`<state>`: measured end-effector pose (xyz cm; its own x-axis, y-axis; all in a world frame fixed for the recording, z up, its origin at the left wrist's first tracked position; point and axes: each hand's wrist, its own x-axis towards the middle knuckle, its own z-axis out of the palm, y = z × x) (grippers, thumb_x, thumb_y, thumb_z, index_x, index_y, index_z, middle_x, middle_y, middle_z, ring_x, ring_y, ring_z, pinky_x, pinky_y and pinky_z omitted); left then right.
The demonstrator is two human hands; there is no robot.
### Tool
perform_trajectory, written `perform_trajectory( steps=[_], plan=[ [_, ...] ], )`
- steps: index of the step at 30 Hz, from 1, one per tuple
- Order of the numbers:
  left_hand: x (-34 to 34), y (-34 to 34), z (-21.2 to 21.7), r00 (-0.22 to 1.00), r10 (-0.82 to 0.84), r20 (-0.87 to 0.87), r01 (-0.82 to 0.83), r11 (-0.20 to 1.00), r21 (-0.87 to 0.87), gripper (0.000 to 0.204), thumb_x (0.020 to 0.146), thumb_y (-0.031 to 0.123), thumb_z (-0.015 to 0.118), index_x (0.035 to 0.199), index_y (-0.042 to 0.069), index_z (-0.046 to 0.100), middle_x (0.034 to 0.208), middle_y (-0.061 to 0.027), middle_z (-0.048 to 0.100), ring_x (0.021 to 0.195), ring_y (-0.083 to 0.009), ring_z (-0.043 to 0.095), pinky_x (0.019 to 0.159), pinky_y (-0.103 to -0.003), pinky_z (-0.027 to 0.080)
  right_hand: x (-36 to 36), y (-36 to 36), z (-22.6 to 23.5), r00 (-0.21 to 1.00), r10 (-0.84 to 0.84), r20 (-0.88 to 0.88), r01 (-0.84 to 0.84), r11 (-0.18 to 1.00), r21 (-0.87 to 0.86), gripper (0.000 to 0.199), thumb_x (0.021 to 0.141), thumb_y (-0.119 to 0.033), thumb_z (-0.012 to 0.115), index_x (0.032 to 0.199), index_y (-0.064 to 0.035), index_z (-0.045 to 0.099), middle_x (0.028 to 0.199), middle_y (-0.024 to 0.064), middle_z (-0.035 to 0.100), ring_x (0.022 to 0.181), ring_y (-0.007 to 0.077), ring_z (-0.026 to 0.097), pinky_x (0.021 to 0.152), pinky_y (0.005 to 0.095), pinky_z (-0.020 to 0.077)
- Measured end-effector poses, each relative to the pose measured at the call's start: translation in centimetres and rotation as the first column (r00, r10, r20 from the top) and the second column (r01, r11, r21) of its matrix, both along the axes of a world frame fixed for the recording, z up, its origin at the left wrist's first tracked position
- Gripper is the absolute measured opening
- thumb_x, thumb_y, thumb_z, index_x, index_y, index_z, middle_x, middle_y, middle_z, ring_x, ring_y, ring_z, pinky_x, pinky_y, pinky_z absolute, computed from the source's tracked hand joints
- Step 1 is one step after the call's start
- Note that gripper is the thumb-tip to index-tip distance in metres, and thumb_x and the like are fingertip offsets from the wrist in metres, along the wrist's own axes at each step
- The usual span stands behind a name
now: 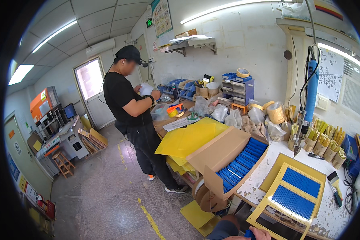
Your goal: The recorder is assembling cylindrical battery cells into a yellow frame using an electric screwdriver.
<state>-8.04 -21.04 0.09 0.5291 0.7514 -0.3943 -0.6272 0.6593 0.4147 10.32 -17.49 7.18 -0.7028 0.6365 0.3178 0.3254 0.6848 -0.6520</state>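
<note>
Head view: by the bench's near edge, the right hand grasps a blue piece, probably light, stiff, best side-pinched; the left hand's grip, I can't tell.

The bench has a white top with dark worn patches. On its left end lie yellow sheets, partly covered by an open cardboard box that holds rows of blue pieces. Toward the right, a yellow board lies flat beneath a slotted yellow frame, which juts past the near edge. A brush and a black marker lie farther right, near pots of yellow strips. Along the wall sit tape rolls, plastic bags and a small drawer cabinet.
</note>
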Motion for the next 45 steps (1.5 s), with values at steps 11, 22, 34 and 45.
perform_trajectory(
  steps=[11, 22, 34, 45],
  plan=[
    [0.2, 0.4, 1.6, 0.980, 0.030, 0.197, -0.031, 1.000, -0.001, 0.049, 0.108, 0.046, 0.041, 0.133, 0.006, 0.055, 0.125, -0.0125, 0.066, 0.111, -0.0253, 0.066, 0.098, -0.041, 0.054, -0.1, 0.5, 0.8, 0.999, -0.014, -0.049, 0.010, 0.997, -0.078, 0.108, 0.057, -0.030, 0.094, 0.147, 0.0008, 0.042, 0.143, 0.0230, 0.052, 0.132, 0.0428, 0.048, 0.113, 0.0510, 0.0344],
    [0.8, 0.4, 0.4, 0.976, 0.032, 0.217, -0.038, 0.999, 0.024, 0.055, 0.106, 0.050, 0.041, 0.135, 0.005, 0.054, 0.127, -0.0126, 0.065, 0.115, -0.0259, 0.064, 0.103, -0.043, 0.052, 0.3, 0.7, 0.4, 0.999, -0.009, -0.038, 0.005, 0.996, -0.088, 0.110, 0.057, -0.030, 0.094, 0.148, 0.0005, 0.041, 0.145, 0.0233, 0.050, 0.135, 0.0442, 0.045, 0.114, 0.0521, 0.0329],
    [0.9, 0.2, 0.4, 0.981, 0.033, 0.192, -0.040, 0.999, 0.032, 0.057, 0.106, 0.050, 0.040, 0.137, 0.003, 0.053, 0.129, -0.0127, 0.064, 0.117, -0.0255, 0.064, 0.104, -0.042, 0.051, -0.2, 0.4, 0.8, 0.999, -0.035, -0.023, 0.034, 0.997, -0.071, 0.113, 0.054, -0.029, 0.096, 0.149, 0.0006, 0.041, 0.147, 0.0265, 0.046, 0.137, 0.0455, 0.042, 0.115, 0.0536, 0.0316],
    [0.6, -0.3, 1.2, 0.985, 0.002, 0.172, -0.003, 1.000, 0.010, 0.060, 0.107, 0.050, 0.039, 0.139, 0.002, 0.051, 0.132, -0.0133, 0.063, 0.119, -0.0261, 0.063, 0.105, -0.043, 0.049, -0.2, 0.3, 0.4, 0.999, -0.035, 0.006, 0.035, 0.999, 0.004, 0.113, 0.054, -0.028, 0.096, 0.149, 0.0001, 0.041, 0.147, 0.0257, 0.046, 0.136, 0.0451, 0.043, 0.113, 0.0536, 0.0329]
  ],
)
